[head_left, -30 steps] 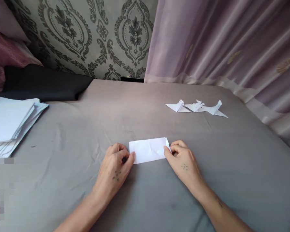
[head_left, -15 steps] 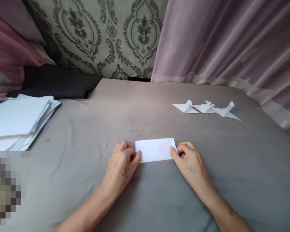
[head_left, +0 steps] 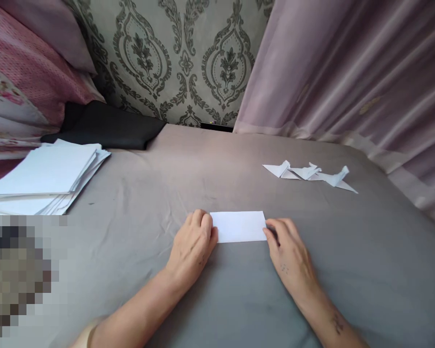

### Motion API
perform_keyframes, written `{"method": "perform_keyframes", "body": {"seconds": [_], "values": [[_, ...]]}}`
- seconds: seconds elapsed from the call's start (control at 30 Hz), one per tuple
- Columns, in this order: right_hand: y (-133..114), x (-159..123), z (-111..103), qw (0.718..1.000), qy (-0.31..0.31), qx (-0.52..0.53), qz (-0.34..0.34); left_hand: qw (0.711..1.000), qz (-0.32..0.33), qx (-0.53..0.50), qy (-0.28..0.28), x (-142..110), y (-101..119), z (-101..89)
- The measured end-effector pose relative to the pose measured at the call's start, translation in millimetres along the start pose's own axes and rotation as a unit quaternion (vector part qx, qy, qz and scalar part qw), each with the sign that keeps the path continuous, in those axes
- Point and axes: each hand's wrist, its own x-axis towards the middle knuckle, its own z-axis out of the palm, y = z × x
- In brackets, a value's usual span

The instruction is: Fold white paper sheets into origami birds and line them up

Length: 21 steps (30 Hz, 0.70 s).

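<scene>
A folded white sheet of paper (head_left: 240, 226) lies in front of me as a flat, wide rectangle. My left hand (head_left: 194, 241) is closed on its left end, the fingers curled and the thumb along the lower left corner. At the opposite short edge, my right hand (head_left: 290, 251) holds the paper lightly between thumb and fingertips. The undersides of both grips are hidden from view.
Three folded paper birds (head_left: 306, 173) stand in a row at the back right. A stack of white paper (head_left: 47, 169) lies at the left, before a black cloth-like item (head_left: 108, 126). Purple curtains (head_left: 329, 72) border the grey bedsheet (head_left: 239, 295).
The raised fold at the paper's right end now lies flat. My right thumb has shifted from on top of the sheet to its right edge. The whole view has tilted slightly.
</scene>
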Motion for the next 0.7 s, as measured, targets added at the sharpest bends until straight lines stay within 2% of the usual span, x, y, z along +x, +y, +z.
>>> {"method": "perform_keyframes", "body": {"seconds": [0.07, 0.13, 0.17, 0.23, 0.37, 0.47, 0.57, 0.7], "values": [[-1, -1, -1, 0.994, -0.029, 0.005, -0.103, 0.996, 0.084, 0.022, 0.011, 2, 0, -1.0], [-4, 1, -5, 0.981, -0.071, 0.000, -0.182, 0.983, 0.182, 0.027, -0.008, 3, 0, -3.0], [-7, 1, -8, 0.976, -0.088, -0.015, -0.200, 0.975, 0.218, 0.026, -0.027, 4, 1, -4.4], [-18, 1, -14, 0.970, -0.109, -0.071, -0.207, 0.966, 0.248, 0.023, -0.064, 3, 2, -7.8], [-50, -10, -23, 0.950, -0.132, -0.195, -0.205, 0.972, 0.221, 0.023, -0.080, -5, 6, -12.9], [-69, -22, -21, 0.942, -0.124, -0.243, -0.193, 0.979, 0.183, 0.030, -0.087, -12, 8, -15.5], [-72, -31, -15, 0.950, -0.107, -0.241, -0.166, 0.982, 0.155, 0.046, -0.095, -16, 9, -19.7], [-57, -38, -11, 0.969, -0.084, -0.198, -0.125, 0.985, 0.136, 0.059, -0.088, -18, 10, -26.8]]}}
